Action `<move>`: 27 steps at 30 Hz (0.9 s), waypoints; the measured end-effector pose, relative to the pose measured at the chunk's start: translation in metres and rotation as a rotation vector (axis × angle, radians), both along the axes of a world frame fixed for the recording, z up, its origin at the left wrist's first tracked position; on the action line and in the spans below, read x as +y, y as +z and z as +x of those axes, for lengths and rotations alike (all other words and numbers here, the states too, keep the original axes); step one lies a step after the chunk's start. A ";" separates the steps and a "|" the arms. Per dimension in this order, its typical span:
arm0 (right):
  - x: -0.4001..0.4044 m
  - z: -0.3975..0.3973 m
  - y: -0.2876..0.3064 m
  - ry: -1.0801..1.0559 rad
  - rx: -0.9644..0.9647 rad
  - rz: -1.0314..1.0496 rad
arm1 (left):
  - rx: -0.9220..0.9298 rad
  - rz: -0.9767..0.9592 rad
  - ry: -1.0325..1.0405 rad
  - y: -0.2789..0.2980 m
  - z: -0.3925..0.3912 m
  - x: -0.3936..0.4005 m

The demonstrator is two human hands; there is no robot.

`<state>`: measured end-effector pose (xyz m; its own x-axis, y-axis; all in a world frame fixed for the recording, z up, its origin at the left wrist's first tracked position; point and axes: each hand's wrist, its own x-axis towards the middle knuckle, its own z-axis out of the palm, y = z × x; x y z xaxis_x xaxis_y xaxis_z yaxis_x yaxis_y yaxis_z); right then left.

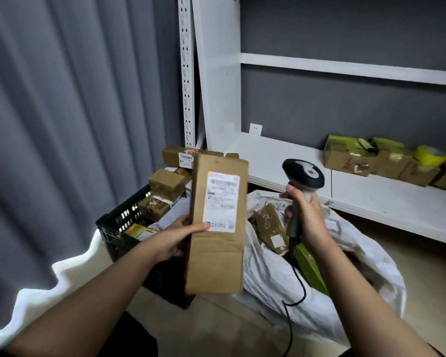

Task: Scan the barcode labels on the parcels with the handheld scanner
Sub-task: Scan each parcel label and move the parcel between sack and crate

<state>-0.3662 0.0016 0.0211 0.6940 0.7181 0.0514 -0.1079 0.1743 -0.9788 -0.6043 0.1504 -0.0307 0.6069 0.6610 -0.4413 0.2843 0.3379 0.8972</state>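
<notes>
At the frame's centre, the left hand [177, 238] is clamped on a tall cardboard parcel [218, 222], its label [221, 202] facing the camera. Just right, the right hand [307, 215] grips the scanner [303, 173] upright above a white bag [319, 300].

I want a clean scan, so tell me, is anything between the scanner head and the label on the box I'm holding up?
No. In the head view the stretch from the scanner to the label is bare; only the shelf shows behind it.

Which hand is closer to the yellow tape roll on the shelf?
Right. The right hand, holding the scanner, is left of the tape roll; the left hand, holding the parcel, is farther left.
</notes>
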 end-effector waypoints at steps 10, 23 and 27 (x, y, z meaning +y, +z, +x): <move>-0.009 -0.069 -0.006 0.314 -0.025 -0.061 | -0.116 -0.023 0.256 -0.015 0.022 -0.011; -0.019 -0.077 0.004 0.388 -0.035 -0.043 | -0.083 0.006 0.290 -0.014 0.026 -0.001; -0.019 -0.076 0.001 0.407 -0.008 -0.024 | -0.086 0.008 0.299 -0.013 0.030 0.001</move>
<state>-0.4423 -0.0176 0.0223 0.3526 0.9351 0.0354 -0.1552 0.0958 -0.9832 -0.5747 0.1512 -0.0438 0.4203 0.8189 -0.3909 0.0961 0.3882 0.9166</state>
